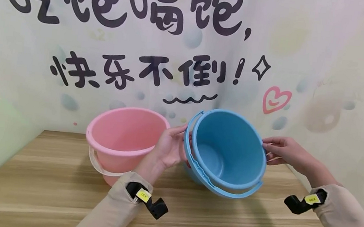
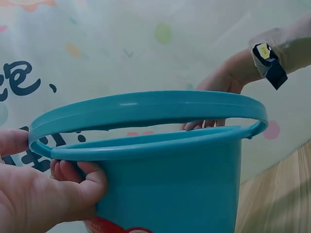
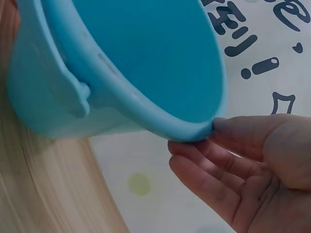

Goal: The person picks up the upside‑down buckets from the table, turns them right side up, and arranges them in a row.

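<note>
A blue plastic bucket (image 1: pixel 236 145) is tilted above the wooden table, its mouth turned toward the head camera. My left hand (image 1: pixel 170 147) holds its left side; in the left wrist view, curled fingers (image 2: pixel 80 179) are under the rim and a fingertip meets the blue handle (image 2: pixel 150 107). On the opposite side, my right hand (image 1: pixel 286 152) pinches the rim between thumb and fingers, as the right wrist view shows closely. The handle hangs along the bucket's lower front in the head view. A red label (image 2: pixel 104 225) shows partly on the bucket's outer wall.
Left of the blue bucket, a pink bucket (image 1: pixel 121 153) stands upright on the wooden table (image 1: pixel 44 188), its pale handle (image 1: pixel 98 165) lowered at the front. Behind both is a wall covering (image 1: pixel 182 106) with dark lettering and coloured spots. Each wrist wears a black camera mount.
</note>
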Available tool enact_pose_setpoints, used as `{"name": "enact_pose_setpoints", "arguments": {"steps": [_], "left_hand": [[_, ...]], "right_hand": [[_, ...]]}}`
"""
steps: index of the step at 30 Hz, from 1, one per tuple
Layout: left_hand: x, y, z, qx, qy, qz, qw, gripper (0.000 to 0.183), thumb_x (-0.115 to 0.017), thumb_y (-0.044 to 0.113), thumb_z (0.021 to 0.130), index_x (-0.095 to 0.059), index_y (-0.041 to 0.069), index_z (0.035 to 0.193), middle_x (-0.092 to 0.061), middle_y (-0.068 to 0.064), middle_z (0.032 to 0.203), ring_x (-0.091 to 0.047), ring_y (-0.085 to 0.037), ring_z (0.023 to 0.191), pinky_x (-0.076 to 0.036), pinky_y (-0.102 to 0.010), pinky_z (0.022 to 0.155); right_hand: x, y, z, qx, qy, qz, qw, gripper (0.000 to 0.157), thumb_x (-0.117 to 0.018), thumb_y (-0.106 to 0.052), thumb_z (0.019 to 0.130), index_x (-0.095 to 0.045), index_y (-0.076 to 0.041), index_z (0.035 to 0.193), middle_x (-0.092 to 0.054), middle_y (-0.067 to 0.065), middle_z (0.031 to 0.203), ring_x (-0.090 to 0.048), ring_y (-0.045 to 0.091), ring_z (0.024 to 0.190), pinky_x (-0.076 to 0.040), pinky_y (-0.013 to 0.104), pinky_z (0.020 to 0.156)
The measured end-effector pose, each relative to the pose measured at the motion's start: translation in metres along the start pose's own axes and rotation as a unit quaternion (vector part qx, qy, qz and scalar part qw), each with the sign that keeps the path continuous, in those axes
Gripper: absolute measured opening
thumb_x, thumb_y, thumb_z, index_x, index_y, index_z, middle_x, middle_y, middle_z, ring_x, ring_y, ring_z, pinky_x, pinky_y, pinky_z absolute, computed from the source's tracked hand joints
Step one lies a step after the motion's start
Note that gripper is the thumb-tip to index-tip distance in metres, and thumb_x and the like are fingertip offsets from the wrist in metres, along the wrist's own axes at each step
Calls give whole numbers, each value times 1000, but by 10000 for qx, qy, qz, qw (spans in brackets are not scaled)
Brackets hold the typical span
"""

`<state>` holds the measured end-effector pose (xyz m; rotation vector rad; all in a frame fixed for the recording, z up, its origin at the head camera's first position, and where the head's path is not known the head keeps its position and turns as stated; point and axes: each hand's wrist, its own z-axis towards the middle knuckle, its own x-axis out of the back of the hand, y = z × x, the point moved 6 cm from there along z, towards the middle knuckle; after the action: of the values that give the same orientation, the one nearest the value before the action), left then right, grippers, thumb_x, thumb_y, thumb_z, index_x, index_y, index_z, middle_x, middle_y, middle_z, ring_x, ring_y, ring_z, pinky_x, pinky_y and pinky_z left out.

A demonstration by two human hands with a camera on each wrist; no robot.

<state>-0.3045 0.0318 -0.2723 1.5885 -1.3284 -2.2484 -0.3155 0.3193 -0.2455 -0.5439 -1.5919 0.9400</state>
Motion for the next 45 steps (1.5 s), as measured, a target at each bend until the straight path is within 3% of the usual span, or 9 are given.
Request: {"name": "enact_pose_setpoints", "arguments": {"steps": [5, 13, 19, 26, 34, 45], "left_hand": [[3, -2, 1, 36, 124, 65, 9999, 23, -39, 28, 97, -52, 13, 108, -56, 1, 87, -51, -13, 82, -46, -26, 71], [11, -6, 2, -314, 324, 212, 9988, 41, -37, 29, 99, -38, 12, 137, -58, 0, 105, -54, -16, 96, -49, -27, 77], [18, -10, 5, -529, 554, 23, 9971, 33, -38, 28, 99, -46, 11, 125, -56, -3, 104, -55, -16, 94, -49, -27, 76], [29, -12, 5, -722, 730, -202, 9945, 40, -37, 28, 99, -42, 8, 133, -59, -3, 107, -56, -16, 93, -49, -27, 75], [37, -23, 10, -610, 900, -514, 9927, 23, -41, 27, 98, -52, 9, 108, -55, -4, 101, -52, -17, 92, -48, -28, 73], [46, -36, 16, -426, 1181, -671, 9898, 35, -47, 31, 95, -50, 7, 121, -45, -12, 129, -48, -22, 106, -47, -33, 84]], "right_hand": [[2, -3, 6, 71, 414, -431, 9982, 46, -52, -19, 94, -44, 14, 124, -64, 15, 87, -64, 20, 72, -53, 37, 68], [7, -5, 13, -44, 980, -569, 9935, 49, -57, -21, 91, -44, 12, 124, -64, 21, 98, -65, 19, 75, -53, 35, 68], [8, -5, 16, 49, 1073, -674, 9919, 46, -56, -20, 92, -47, 13, 123, -61, 24, 104, -65, 16, 76, -53, 31, 68], [0, -1, 28, 62, 1004, -719, 9923, 45, -56, -20, 92, -48, 12, 123, -57, 28, 111, -64, 19, 80, -53, 32, 70], [-1, 2, 32, 43, 1015, -941, 9904, 44, -55, -18, 93, -48, 13, 122, -56, 30, 111, -65, 21, 80, -53, 33, 71], [1, 15, 28, -120, 1144, -1006, 9883, 46, -54, -20, 93, -47, 14, 123, -58, 28, 108, -65, 18, 78, -53, 30, 69]]}}
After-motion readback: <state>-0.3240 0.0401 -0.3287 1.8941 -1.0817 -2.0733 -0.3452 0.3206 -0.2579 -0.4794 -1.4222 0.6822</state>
